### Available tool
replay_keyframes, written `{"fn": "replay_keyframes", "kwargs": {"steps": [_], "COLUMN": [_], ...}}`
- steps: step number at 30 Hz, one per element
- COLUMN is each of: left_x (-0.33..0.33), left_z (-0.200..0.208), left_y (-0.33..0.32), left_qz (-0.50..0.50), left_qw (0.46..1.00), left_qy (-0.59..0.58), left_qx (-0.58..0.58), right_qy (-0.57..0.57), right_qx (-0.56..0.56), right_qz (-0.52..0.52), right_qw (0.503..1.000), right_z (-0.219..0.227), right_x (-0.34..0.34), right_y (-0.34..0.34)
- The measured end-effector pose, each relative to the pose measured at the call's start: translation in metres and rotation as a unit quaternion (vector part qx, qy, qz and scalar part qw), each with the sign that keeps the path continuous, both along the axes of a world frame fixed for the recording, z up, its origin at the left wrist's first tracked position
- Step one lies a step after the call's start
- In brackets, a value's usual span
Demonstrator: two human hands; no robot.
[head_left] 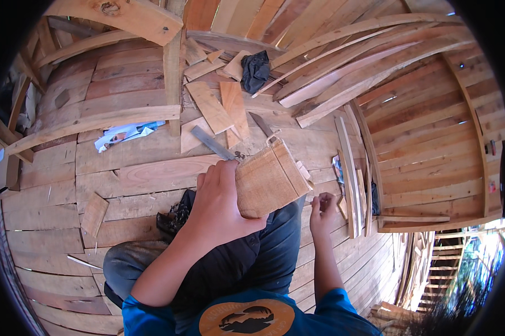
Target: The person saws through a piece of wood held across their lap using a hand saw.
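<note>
My left hand (216, 193) is wrapped round a short, thick piece of board (269, 182), holding it tilted above my lap. A line runs across the board near its right end, and a thin splinter sticks up from its top edge. Off to the right, my right hand (323, 215) is held apart from the board with its fingers curled in toward the thumb; whether anything small is between them is hidden. Just beyond my left hand lies a flat grey strip (212, 143) that looks like a blade. A darker narrow piece (260, 124) lies behind the board.
Offcuts (210, 106) and a crumpled black plastic bag (256, 71) lie ahead on the plank floor. A wooden frame post (172, 84) stands at left, near a crumpled printed sheet (130, 134). Long curved planks (370, 61) lean at the far right; narrow boards (350, 179) lie beside me.
</note>
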State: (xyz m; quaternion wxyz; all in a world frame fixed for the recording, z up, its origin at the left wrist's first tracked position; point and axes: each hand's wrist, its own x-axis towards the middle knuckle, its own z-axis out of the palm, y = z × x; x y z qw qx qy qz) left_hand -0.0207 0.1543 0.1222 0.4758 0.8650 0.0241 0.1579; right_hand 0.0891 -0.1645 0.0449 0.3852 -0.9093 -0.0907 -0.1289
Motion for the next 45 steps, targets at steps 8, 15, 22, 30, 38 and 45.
{"fn": "replay_keyframes", "kwargs": {"steps": [8, 15, 22, 30, 38, 45], "left_x": [0.003, -0.002, -0.002, -0.001, 0.001, -0.004], "left_z": [-0.008, -0.006, -0.001, -0.017, -0.046, -0.095], "left_y": [0.008, 0.013, 0.013, 0.002, -0.047, -0.125], "left_qz": [0.079, 0.044, 0.095, 0.066, -0.062, -0.172], "left_qw": [0.991, 0.998, 0.990, 0.989, 0.977, 0.952], "left_qy": [-0.031, 0.027, -0.035, -0.004, 0.121, 0.213], "left_qx": [0.098, 0.040, 0.096, 0.132, 0.161, 0.137], "right_qy": [0.440, 0.492, 0.379, 0.276, 0.218, 0.246], "right_qx": [-0.353, -0.352, -0.146, -0.088, 0.067, 0.084], "right_qz": [-0.105, -0.052, -0.175, -0.181, -0.150, -0.032], "right_qw": [0.819, 0.795, 0.897, 0.940, 0.962, 0.965], "right_z": [-0.151, -0.182, -0.201, -0.136, -0.092, -0.029], "right_x": [-0.127, -0.150, -0.138, -0.157, -0.147, -0.135], "right_y": [-0.176, -0.173, -0.186, -0.156, -0.144, -0.109]}}
